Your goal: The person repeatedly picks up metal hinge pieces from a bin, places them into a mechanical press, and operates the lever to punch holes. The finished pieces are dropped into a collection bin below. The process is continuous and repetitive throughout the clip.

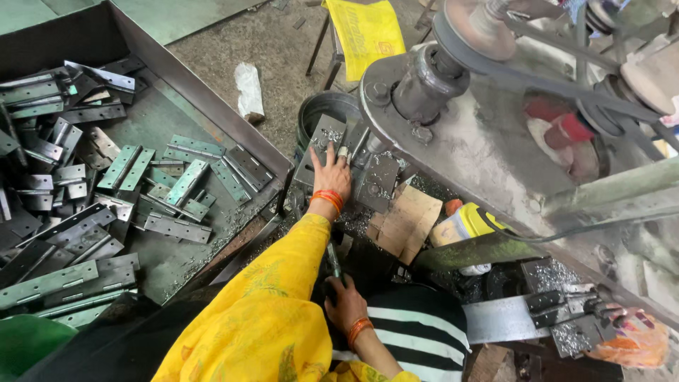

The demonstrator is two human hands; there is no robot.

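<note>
Left hand (331, 173) flat, fingers spread, on a grey steel hinge plate (322, 145) lying lengthwise away under the machine; right hand (346, 303) grips a thin dark lever (332, 260); grey sheet-metal tray (205, 92) holds loose hinges (187, 180).

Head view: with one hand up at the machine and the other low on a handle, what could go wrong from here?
1. The left hand lies on a metal piece right under the spindle; fingers could get caught if it comes down.
2. The belt and pulley run uncovered near the yellow sleeve, which might snag.
3. Metal chips lie around the bare hands; the right hand on the handle could be cut.
</note>
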